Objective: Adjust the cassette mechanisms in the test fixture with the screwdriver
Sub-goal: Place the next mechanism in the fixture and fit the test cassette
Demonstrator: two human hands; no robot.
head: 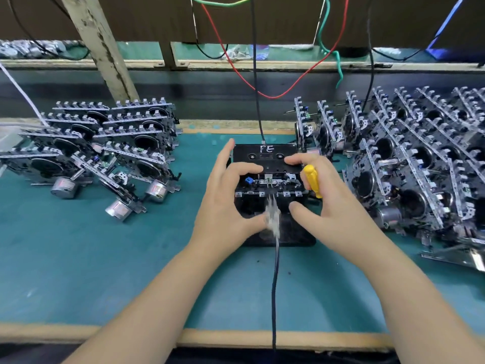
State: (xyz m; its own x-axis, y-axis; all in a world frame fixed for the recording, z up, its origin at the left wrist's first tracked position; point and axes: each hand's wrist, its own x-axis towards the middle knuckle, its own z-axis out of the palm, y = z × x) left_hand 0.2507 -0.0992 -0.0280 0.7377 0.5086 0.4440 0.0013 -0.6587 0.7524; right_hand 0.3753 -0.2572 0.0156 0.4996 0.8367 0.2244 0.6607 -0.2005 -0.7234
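**Both hands on the mechanism in the fixture**

Test fixture [275, 232], black, sits centre of the green bench mat [78, 258]. One cassette mechanism [267, 183] is seated in it, w/ a black cassette [267, 157] marked "FE" on top at the far side.

L hand [225, 203]: fingers curled round the mechanism's left side, forefinger lying across the cassette's near edge, thumb at the fixture's near part; one finger sticks out straight toward the far side.

R hand [330, 195]: yellow-handled screwdriver [312, 181] tucked in the palm under curled fingers (blade not visible), forefinger reaching onto the cassette's right end, thumb down on the fixture.

Blurred plug on a dark cable [274, 285] hangs between the hands, running to the near edge. Second dark cable [256, 88] runs from the fixture's far side upward.

Stacks of mechanisms: left pile [105, 153] lying flat w/ motors showing; right pile [420, 158] bigger, several standing on edge. Red wire [233, 67] and green wire [338, 61] loop at the far side.
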